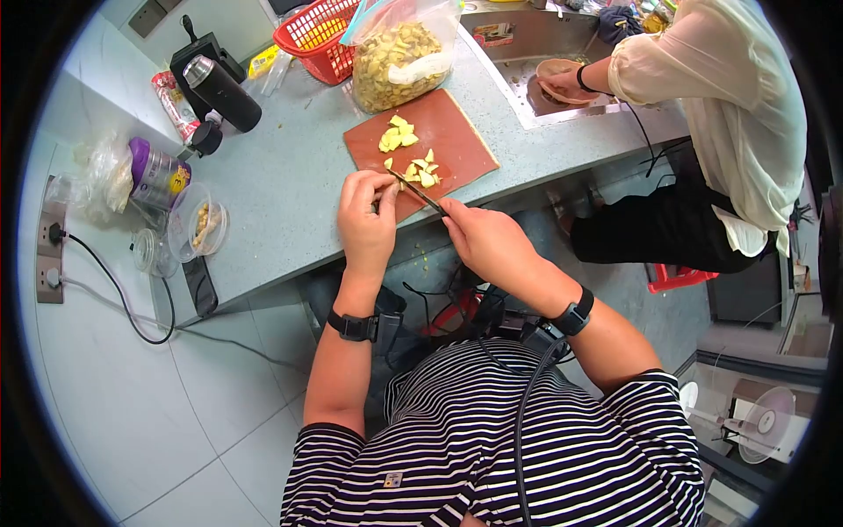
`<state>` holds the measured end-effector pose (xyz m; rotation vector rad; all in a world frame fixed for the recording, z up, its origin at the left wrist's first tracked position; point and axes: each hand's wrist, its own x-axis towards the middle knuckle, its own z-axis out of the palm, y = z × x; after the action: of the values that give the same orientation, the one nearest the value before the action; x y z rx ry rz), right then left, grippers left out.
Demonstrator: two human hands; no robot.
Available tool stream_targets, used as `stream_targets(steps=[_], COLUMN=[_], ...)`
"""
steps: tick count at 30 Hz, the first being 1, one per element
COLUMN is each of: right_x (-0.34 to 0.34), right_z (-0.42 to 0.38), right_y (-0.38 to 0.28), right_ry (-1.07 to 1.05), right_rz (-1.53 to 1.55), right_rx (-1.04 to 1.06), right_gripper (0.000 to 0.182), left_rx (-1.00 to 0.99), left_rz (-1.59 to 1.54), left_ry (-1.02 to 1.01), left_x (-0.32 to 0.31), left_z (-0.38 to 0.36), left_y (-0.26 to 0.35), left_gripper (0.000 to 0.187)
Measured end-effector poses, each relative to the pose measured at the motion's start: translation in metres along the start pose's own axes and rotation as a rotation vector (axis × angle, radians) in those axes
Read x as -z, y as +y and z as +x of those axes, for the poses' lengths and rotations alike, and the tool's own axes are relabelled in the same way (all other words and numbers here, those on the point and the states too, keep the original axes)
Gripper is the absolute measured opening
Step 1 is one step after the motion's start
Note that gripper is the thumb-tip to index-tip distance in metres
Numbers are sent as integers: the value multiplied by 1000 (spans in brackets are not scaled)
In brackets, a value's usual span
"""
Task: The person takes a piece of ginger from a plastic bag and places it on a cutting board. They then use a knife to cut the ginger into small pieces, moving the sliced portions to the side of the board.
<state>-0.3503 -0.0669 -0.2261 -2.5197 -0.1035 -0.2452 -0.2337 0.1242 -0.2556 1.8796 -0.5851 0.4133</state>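
My right hand is closed around the handle of a knife, whose narrow blade points up and left over the near edge of a reddish-brown cutting board. Beside the blade tip, my left hand has its fingers pinched together; what they hold is mostly hidden. A small pale-yellow piece shows just above those fingers. Two loose piles of pale-yellow cut pieces lie on the board. Behind it stands a clear plastic bag full of similar chunks.
A red basket, black flask, purple tin, clear tub and phone stand or lie along the grey counter. At right, a co-worker reaches into the sink, one hand at a bowl.
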Motion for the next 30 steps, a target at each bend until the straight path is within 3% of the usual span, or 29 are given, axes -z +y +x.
stream_targets(steps=[14, 21, 30], right_x=[-4, -5, 9], right_z=[-5, -4, -3], right_y=[-2, -3, -5], right_ry=[-7, 35, -60], right_rz=[53, 60, -21], right_rx=[-35, -6, -31], right_gripper=[31, 31, 32], left_rx=[144, 155, 133], left_rz=[-126, -132, -102], left_ry=[-49, -98, -88], left_x=[4, 7, 7], left_z=[4, 5, 6], left_y=[-4, -3, -5], left_gripper=[10, 10, 9])
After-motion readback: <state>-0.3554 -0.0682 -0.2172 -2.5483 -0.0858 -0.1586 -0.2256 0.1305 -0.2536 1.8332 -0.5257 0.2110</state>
